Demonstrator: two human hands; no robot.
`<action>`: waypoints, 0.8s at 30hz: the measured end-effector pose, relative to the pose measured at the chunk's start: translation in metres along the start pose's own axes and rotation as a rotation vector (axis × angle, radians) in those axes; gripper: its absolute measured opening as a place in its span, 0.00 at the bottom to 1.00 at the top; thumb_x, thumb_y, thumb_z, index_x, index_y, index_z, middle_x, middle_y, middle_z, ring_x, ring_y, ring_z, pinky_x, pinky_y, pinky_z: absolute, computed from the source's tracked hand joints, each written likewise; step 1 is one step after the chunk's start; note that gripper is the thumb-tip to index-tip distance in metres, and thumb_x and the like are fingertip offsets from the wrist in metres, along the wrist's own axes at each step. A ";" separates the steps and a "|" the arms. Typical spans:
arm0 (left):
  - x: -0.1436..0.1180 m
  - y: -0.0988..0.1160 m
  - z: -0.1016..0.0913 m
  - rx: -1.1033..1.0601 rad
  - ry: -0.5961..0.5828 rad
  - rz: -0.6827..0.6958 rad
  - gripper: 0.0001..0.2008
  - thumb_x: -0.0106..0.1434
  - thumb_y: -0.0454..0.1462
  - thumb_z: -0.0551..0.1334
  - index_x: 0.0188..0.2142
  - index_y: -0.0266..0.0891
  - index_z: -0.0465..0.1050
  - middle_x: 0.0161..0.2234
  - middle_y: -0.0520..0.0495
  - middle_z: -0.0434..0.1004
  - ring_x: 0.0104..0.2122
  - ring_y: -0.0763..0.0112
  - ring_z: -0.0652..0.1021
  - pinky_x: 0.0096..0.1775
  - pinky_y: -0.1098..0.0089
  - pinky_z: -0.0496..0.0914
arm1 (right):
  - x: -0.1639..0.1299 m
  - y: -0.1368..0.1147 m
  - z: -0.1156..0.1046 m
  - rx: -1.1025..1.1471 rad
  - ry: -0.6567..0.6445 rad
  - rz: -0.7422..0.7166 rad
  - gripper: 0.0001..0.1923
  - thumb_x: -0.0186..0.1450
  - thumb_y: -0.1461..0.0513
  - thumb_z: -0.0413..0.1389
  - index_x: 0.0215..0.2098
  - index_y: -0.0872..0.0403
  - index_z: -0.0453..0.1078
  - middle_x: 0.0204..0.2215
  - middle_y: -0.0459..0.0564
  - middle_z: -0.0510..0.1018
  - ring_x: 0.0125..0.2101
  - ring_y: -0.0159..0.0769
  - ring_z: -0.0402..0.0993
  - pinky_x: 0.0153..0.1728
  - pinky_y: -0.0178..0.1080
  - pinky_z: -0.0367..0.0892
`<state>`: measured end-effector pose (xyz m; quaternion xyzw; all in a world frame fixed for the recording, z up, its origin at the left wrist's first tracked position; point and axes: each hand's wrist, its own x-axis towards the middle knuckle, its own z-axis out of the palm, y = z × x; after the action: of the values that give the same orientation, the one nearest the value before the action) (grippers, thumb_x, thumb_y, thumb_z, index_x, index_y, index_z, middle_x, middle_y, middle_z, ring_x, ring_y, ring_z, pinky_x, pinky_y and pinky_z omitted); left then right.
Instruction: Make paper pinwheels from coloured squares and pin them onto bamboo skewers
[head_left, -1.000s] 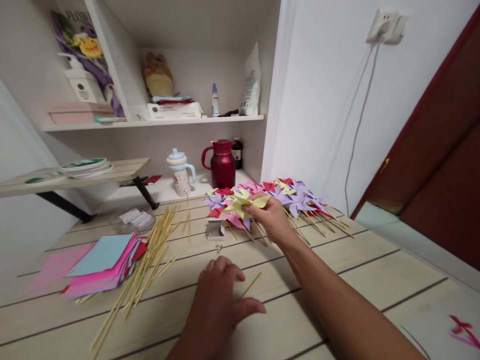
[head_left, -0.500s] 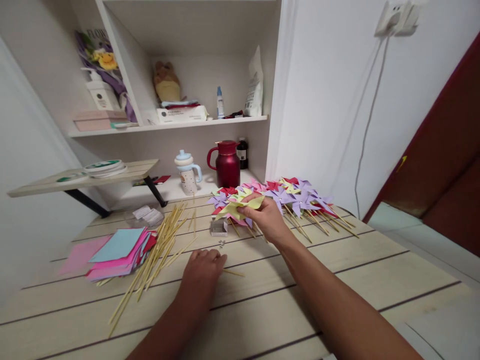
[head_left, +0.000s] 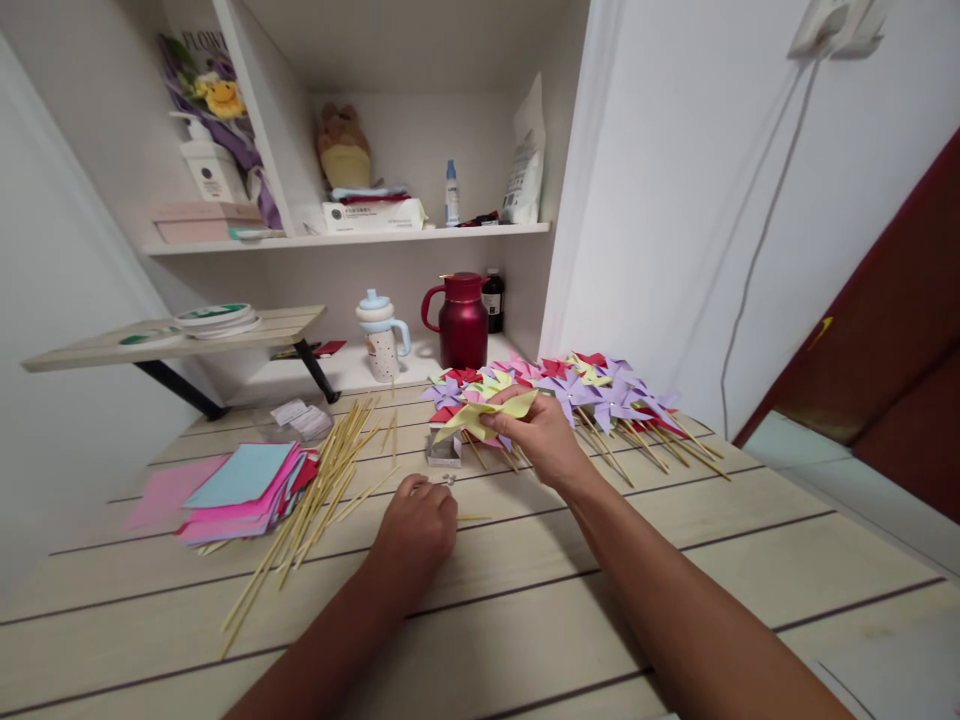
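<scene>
My right hand (head_left: pixel 551 440) pinches a yellow paper pinwheel (head_left: pixel 480 418) between thumb and fingers, above the table. My left hand (head_left: pixel 420 515) rests low over the table with its fingers curled. A thin wooden stick (head_left: pixel 476 517) pokes out from its right side; the rest of the stick is hidden under the hand. Just beyond the left fingertips lie several tiny metallic pieces (head_left: pixel 448 479). A small open box (head_left: pixel 444 450) stands behind them, partly covered by the yellow pinwheel.
Finished pinwheels (head_left: pixel 615 400) on sticks lie at the back right. On the left are loose wooden sticks (head_left: pixel 322 500), stacked coloured paper (head_left: pixel 240 475) and a clear container (head_left: pixel 296 420). A red jug (head_left: pixel 463 325) and a cup (head_left: pixel 382 345) stand behind, below a shelf (head_left: pixel 352 238).
My left hand has slid forward toward the tiny metallic pieces, and the stick has moved with it. My right hand still holds the yellow pinwheel, slightly tilted. The view has shifted slightly.
</scene>
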<state>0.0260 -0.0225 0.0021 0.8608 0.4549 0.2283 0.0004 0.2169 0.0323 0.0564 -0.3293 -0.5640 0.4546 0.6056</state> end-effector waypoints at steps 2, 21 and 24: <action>0.001 -0.001 0.000 -0.102 0.106 -0.098 0.10 0.58 0.26 0.57 0.29 0.39 0.75 0.32 0.44 0.80 0.36 0.61 0.77 0.51 0.53 0.63 | -0.002 -0.004 0.003 0.005 -0.002 0.027 0.14 0.49 0.56 0.69 0.29 0.53 0.74 0.24 0.44 0.78 0.25 0.35 0.76 0.26 0.37 0.71; -0.001 -0.062 -0.028 -1.619 0.874 -0.955 0.08 0.65 0.29 0.58 0.32 0.35 0.75 0.39 0.40 0.82 0.40 0.72 0.82 0.46 0.70 0.76 | -0.001 0.019 -0.001 0.176 0.027 0.127 0.16 0.50 0.60 0.71 0.34 0.52 0.73 0.27 0.45 0.81 0.27 0.36 0.77 0.28 0.37 0.72; -0.003 -0.062 -0.029 -1.728 0.879 -0.978 0.09 0.67 0.28 0.56 0.34 0.36 0.73 0.39 0.39 0.82 0.40 0.70 0.82 0.44 0.69 0.77 | -0.001 0.023 -0.002 0.135 0.028 0.127 0.15 0.51 0.59 0.71 0.34 0.53 0.74 0.28 0.45 0.81 0.28 0.37 0.78 0.28 0.37 0.72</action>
<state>-0.0355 0.0061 0.0139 0.1381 0.3944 0.7348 0.5343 0.2147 0.0405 0.0352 -0.3291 -0.5014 0.5243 0.6044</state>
